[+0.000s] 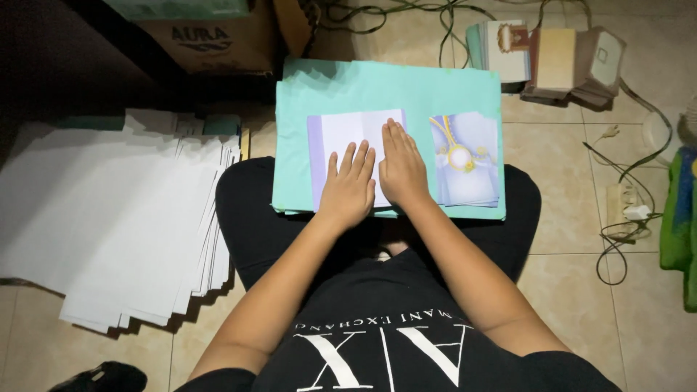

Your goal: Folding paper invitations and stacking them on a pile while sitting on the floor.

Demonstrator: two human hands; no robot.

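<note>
Left to right, I find a broad fanned spread of white paper sheets (109, 218) on the beige tiled floor (566, 189), and a brown cardboard box (218, 40) in the dark upper corner. At centre, a stack of mint-green paper sheets (392, 91) rests across the seated person's lap. On it lies a white folded card with a lilac edge (348, 134). The left hand (348, 190) lies flat on the card, fingers spread, gripping nothing. The right hand (401, 168) lies flat just beside it, fingers together along the card's centre line, also gripping nothing.

Judgement: the step in hand is pressing the card's fold down. The next move calls for even pressure along the crease, the left hand keeping the card from sliding.

Just right of the hands sits a small pile of printed lilac cards with a gold ornament (465, 160). Beyond, stacks of cream and teal cards (544, 62) stand on the tiles. Tangled cables and a white power strip (628, 210) lie far right, beside a green cloth (682, 218)
</note>
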